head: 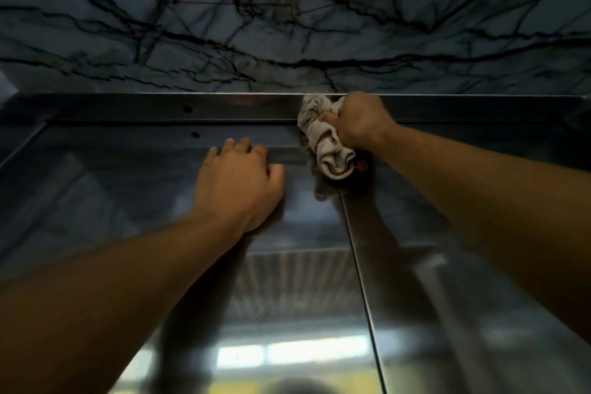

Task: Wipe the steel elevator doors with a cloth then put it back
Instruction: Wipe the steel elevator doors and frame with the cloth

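The steel elevator doors (153, 208) fill the lower view, with the seam between the two leaves running down from the top centre. My right hand (358, 120) is shut on a crumpled whitish cloth (323, 137) and presses it against the steel header at the top of the seam. My left hand (240, 182) lies palm-down on the left door leaf, its fingers curled over the leaf's upper ledge, holding nothing. Both forearms reach up from the bottom corners.
Above the doors runs a steel header frame (128, 110) with two small dark holes. A dark-veined marble wall (287, 25) rises over it. The door steel reflects lights and my arms.
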